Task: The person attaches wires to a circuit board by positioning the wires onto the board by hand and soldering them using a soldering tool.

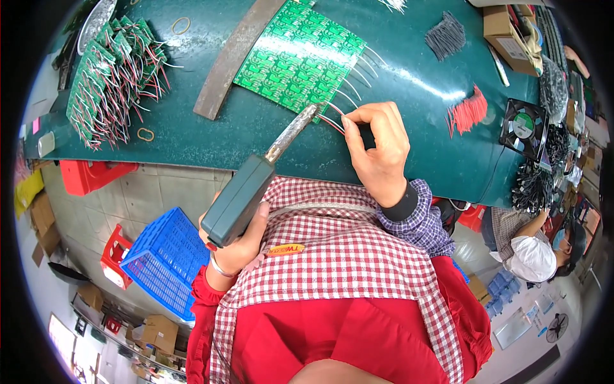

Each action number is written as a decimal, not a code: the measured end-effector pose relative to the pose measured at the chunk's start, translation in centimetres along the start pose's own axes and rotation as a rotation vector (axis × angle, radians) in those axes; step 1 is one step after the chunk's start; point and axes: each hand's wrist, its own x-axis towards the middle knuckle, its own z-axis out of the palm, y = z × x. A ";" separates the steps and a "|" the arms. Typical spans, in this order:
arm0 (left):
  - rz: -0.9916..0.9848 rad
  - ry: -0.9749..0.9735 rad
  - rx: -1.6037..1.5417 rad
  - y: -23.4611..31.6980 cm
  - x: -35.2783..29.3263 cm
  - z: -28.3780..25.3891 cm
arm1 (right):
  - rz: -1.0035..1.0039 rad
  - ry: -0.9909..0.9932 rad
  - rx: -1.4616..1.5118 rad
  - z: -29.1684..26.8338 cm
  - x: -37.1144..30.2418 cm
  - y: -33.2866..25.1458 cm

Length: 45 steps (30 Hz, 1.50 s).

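My left hand is wrapped round a dark green soldering gun, whose long metal tip slants up to the near right corner of a green circuit board panel. The tip meets the board edge there. Between thumb and forefinger, my right hand pinches a thin red wire, its far end at the board edge beside the tip. Several white wires stick out along the panel's right edge, and more red wire lies just below the tip. A flat brown bar lies along the panel's left side.
Wired boards are heaped at the left. Red wires and dark wires lie in bundles at the right, near a black fan and a cardboard box. A blue crate stands below. Another person sits at right.
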 end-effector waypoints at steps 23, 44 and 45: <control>-0.053 -0.001 -0.056 -0.7 -1.9 -1.0 | -0.092 0.015 -0.013 0.5 -0.9 -0.4; -0.115 -0.033 -0.179 -0.6 -2.5 -1.1 | -0.030 0.090 -0.054 -2.4 -1.6 0.9; -0.155 -0.031 -0.195 -0.5 -2.4 -0.9 | 0.011 0.138 -0.113 -3.2 -1.8 1.6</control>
